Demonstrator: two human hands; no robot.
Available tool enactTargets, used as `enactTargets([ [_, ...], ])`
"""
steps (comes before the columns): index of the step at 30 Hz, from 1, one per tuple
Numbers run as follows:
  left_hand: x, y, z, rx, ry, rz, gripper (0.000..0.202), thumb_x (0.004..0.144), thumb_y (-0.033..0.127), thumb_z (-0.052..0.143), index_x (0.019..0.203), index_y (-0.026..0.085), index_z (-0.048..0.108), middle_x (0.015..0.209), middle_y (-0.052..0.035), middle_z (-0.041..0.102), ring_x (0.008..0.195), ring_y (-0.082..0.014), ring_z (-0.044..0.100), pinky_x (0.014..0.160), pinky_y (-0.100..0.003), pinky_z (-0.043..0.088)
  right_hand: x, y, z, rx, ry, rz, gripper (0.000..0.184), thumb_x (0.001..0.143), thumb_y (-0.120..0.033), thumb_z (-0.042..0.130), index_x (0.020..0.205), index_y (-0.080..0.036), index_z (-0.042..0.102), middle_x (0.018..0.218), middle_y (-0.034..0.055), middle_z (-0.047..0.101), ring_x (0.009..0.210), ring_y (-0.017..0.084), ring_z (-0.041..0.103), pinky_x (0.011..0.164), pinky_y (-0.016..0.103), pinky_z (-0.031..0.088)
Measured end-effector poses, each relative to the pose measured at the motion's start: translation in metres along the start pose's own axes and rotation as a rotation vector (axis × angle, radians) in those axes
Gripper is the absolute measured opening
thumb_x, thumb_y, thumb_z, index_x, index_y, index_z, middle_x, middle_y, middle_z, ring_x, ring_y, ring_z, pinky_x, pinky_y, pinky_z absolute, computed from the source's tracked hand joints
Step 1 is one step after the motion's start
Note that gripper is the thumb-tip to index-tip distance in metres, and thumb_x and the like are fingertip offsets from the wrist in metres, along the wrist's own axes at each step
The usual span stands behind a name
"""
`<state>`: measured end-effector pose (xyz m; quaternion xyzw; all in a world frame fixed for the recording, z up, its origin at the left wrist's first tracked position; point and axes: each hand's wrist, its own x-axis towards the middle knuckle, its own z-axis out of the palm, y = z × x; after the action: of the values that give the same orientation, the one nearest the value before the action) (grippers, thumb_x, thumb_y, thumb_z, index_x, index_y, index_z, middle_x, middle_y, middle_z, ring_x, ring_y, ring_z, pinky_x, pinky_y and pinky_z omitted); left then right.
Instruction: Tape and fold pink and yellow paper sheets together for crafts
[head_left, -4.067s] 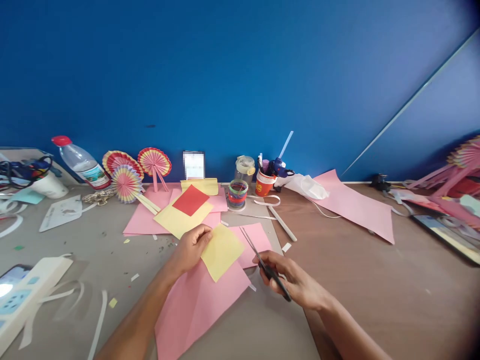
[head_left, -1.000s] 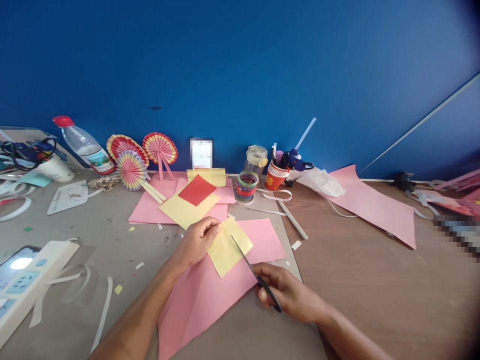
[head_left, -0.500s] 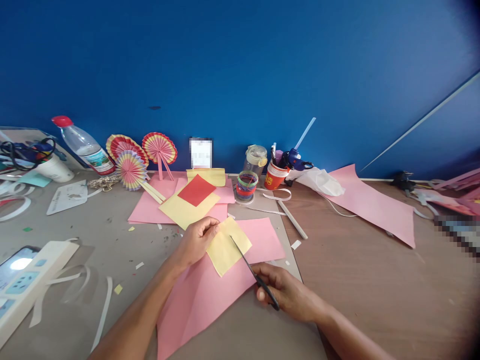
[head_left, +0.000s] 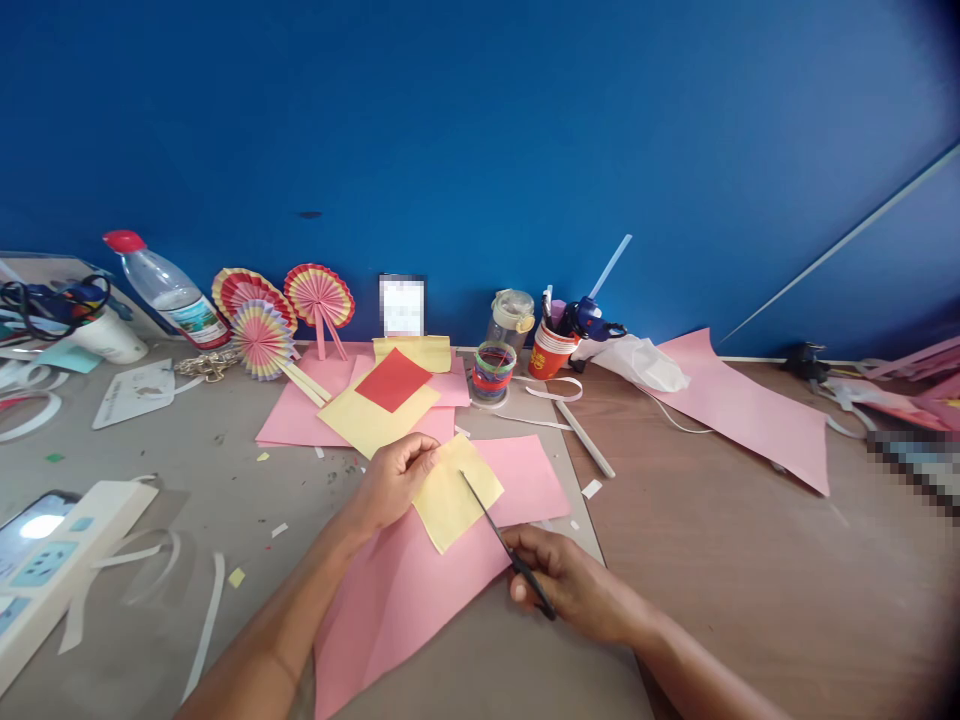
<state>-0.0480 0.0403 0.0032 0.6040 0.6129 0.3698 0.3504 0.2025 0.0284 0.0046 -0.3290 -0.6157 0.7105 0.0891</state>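
Observation:
My left hand (head_left: 399, 482) pinches the upper left edge of a square of yellow paper (head_left: 442, 510). In my right hand (head_left: 559, 580) is a pair of black-handled scissors (head_left: 487, 515), its blades pointing up and left across the yellow paper. Whether both blades are closed I cannot tell. Beneath the yellow paper lies a large pink sheet (head_left: 420, 610), creased on its left part. Just beyond my left hand, a red paper square (head_left: 394, 380) rests on a larger yellow sheet (head_left: 356, 422), with more pink paper (head_left: 289, 425) under that.
Folded paper fans (head_left: 319, 297) lean at the back left near a plastic bottle (head_left: 176, 295). A jar of rubber bands (head_left: 493, 375) and a red paper cup of tools (head_left: 553, 357) stand by the blue wall. A power strip (head_left: 60, 570) lies left, another pink sheet (head_left: 757, 415) right.
The scissors' handles have drawn slightly closer together in my right hand. My left hand and the papers look unmoved.

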Motion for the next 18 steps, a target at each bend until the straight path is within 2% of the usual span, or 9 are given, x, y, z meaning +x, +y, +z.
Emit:
enactTargets([
  [6, -0.001, 0.0002, -0.0005, -0.013, -0.011, -0.01, 0.025, 0.086, 0.04, 0.049, 0.083, 0.018, 0.061, 0.066, 0.0029, 0.052, 0.058, -0.0111, 0.044, 0.054, -0.021, 0.036, 0.0013, 0.0068, -0.0002, 0.007, 0.034, 0.036, 0.024, 0.078, -0.017, 0.053, 0.102, -0.017, 0.058, 0.063, -0.006, 0.05, 0.056, 0.008, 0.038, 0.053, 0.02, 0.03],
  [10, -0.0012, 0.0008, -0.0005, -0.034, -0.011, -0.016, 0.026, 0.085, 0.04, 0.05, 0.083, 0.018, 0.062, 0.067, 0.0025, 0.053, 0.058, -0.0113, 0.046, 0.054, -0.02, 0.037, 0.0004, 0.0055, 0.0, 0.046, 0.018, 0.005, 0.021, 0.077, -0.022, 0.058, 0.097, -0.017, 0.055, 0.066, -0.0053, 0.049, 0.058, 0.008, 0.038, 0.054, 0.021, 0.03],
  [18, -0.0004, 0.0015, -0.0032, -0.113, -0.016, -0.016, 0.028, 0.084, 0.044, 0.053, 0.083, 0.017, 0.062, 0.071, 0.0006, 0.059, 0.062, -0.0128, 0.051, 0.058, -0.022, 0.041, 0.0001, -0.0004, -0.0001, 0.095, 0.003, -0.008, 0.029, 0.07, -0.034, 0.069, 0.091, -0.017, 0.057, 0.07, -0.0034, 0.049, 0.062, 0.009, 0.038, 0.055, 0.021, 0.031],
])
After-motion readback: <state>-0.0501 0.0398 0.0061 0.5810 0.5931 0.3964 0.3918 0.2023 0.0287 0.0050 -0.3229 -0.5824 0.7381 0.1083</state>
